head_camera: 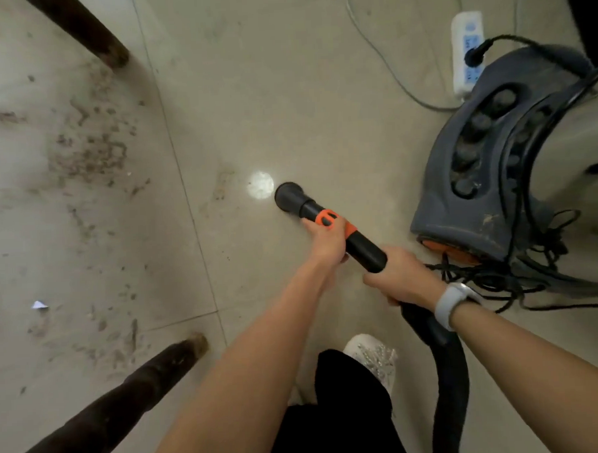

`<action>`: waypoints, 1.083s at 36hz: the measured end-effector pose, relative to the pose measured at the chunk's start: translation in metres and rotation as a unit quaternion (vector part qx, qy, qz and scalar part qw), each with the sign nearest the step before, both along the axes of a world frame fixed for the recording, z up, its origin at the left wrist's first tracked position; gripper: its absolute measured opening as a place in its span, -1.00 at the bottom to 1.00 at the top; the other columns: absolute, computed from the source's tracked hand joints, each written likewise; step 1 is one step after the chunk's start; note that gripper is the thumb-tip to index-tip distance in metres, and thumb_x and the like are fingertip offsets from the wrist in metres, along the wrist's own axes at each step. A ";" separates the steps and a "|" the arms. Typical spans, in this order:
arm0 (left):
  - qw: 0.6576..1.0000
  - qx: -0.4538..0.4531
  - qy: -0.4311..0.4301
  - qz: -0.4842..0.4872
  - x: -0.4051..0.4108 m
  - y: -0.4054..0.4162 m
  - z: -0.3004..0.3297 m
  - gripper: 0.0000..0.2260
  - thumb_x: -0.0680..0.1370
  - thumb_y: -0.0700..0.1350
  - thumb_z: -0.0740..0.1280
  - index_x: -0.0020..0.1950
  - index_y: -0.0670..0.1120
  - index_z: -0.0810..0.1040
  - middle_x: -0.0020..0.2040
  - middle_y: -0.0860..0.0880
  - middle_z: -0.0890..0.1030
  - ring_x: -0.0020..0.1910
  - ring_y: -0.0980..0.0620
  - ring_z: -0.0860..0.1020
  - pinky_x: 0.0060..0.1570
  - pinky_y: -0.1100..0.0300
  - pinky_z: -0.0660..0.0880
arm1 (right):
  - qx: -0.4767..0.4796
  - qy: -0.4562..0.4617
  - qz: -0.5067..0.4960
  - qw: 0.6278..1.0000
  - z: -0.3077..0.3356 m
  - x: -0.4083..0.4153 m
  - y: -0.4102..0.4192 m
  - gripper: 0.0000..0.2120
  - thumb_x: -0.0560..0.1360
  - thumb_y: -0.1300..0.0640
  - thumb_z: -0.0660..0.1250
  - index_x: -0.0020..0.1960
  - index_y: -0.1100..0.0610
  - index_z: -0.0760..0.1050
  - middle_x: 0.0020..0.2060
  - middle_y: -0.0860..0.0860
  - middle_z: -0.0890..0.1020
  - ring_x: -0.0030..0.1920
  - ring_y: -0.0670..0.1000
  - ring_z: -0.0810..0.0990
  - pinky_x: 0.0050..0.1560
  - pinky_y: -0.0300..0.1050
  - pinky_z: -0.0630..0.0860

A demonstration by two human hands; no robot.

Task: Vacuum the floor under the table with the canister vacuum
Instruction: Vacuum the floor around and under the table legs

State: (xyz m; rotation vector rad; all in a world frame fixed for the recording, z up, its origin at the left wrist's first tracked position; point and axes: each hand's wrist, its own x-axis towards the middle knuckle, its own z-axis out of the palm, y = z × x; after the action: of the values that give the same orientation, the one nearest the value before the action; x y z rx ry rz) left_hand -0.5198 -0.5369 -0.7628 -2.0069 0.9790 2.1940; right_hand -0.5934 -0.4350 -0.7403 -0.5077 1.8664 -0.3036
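Right hand (401, 276) clamped on wand (360, 246) | left hand (325, 237) grips orange collar (328, 218) | arms outstretched

Both arms reach forward and down. Left hand (325, 239) grips the vacuum tube (360, 247) ahead; right hand (401, 276) grips it behind, fingers curled.

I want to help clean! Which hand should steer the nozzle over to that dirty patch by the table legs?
Probably the left hand: it grips the black vacuum wand at the orange collar, nearest the round nozzle and the brown dirt. The right hand holds farther back.
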 end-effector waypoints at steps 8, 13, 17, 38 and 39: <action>0.991 -0.036 -0.036 0.123 0.079 -0.035 -0.020 -0.60 0.61 -0.06 0.19 0.36 -0.08 0.10 0.02 -0.11 0.45 -0.19 0.02 0.47 -0.32 0.17 0.39 | 0.003 -0.101 0.152 0.983 -0.014 0.032 -0.073 -0.86 0.38 0.23 0.32 -0.10 0.16 0.39 -0.49 0.09 0.48 -0.56 0.06 0.42 -0.48 -0.16 0.42; 0.986 -0.051 -0.043 0.150 0.109 -0.032 -0.031 -0.53 0.62 -0.04 0.16 0.47 -0.06 0.06 0.13 -0.13 0.48 0.00 -0.04 0.49 -0.21 0.17 0.45 | -0.002 -0.101 0.190 0.976 -0.025 0.056 -0.080 -0.82 0.40 0.22 0.32 -0.03 0.17 0.41 -0.47 0.07 0.49 -0.58 0.02 0.42 -0.49 -0.19 0.42; 0.990 -0.096 -0.004 0.101 0.079 -0.059 -0.034 -0.41 0.62 -0.09 0.16 0.53 -0.06 -0.13 -0.16 0.02 0.42 -0.18 0.04 0.47 -0.20 0.16 0.43 | -0.065 -0.028 0.120 0.990 -0.032 0.048 -0.081 -0.85 0.38 0.22 0.33 -0.07 0.14 0.43 -0.48 0.06 0.50 -0.61 -0.01 0.44 -0.54 -0.21 0.40; 0.975 -0.117 0.046 0.184 0.114 -0.060 -0.052 -0.37 0.62 -0.01 0.17 0.54 -0.13 -0.12 0.03 -0.08 0.52 -0.13 0.04 0.55 -0.28 0.19 0.49 | -0.054 -0.091 0.211 0.972 -0.036 0.064 -0.110 -0.87 0.39 0.30 0.27 -0.09 0.18 0.37 -0.54 0.11 0.47 -0.60 0.07 0.41 -0.51 -0.17 0.40; 0.972 -0.117 0.048 0.200 0.120 -0.055 -0.053 -0.36 0.63 -0.03 0.18 0.54 -0.12 -0.16 0.09 -0.11 0.51 -0.12 0.02 0.55 -0.27 0.18 0.49 | -0.049 -0.093 0.223 0.969 -0.035 0.067 -0.108 -0.86 0.39 0.28 0.27 -0.06 0.18 0.38 -0.52 0.11 0.48 -0.59 0.07 0.41 -0.51 -0.16 0.41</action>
State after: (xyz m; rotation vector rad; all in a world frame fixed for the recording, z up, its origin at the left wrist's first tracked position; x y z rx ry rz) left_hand -0.3998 -0.5920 -0.8153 -2.4055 0.9511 2.4956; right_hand -0.5260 -0.5434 -0.7750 -0.9171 1.5117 -0.1350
